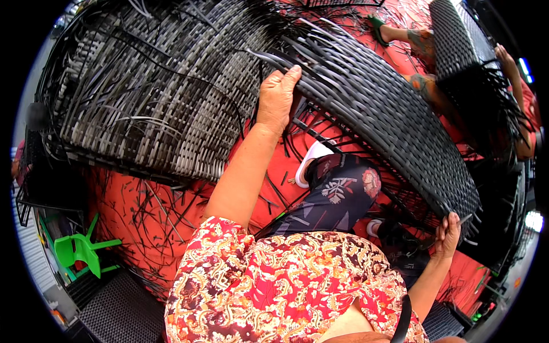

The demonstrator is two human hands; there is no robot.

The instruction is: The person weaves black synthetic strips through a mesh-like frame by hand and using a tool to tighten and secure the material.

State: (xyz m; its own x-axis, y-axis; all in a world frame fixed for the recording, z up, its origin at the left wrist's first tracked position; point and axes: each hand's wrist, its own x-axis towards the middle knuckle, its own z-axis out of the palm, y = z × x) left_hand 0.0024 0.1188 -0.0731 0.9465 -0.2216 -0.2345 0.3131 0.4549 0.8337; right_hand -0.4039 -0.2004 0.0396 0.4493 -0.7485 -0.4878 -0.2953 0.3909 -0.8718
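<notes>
A long, curved dark grey wicker panel [389, 103] slants from upper middle to lower right, with loose strand ends sticking out at its upper end. My left hand [277, 97] is closed on the edge near that end, thumb on top. At the panel's lower right corner, my right hand [448, 235] has its fingers closed around the edge. A short grey tip [465, 218] pokes out beside its fingers; whether it is a strand or a tool I cannot tell. A larger woven wicker section [154, 86] with loose strands stands to the left.
Cut strands litter the red floor [134, 217]. A green plastic stool or chair [83, 251] is at lower left, by a dark woven piece [123, 306]. At upper right, another person's hand [506, 60] is at a black wicker piece [463, 43].
</notes>
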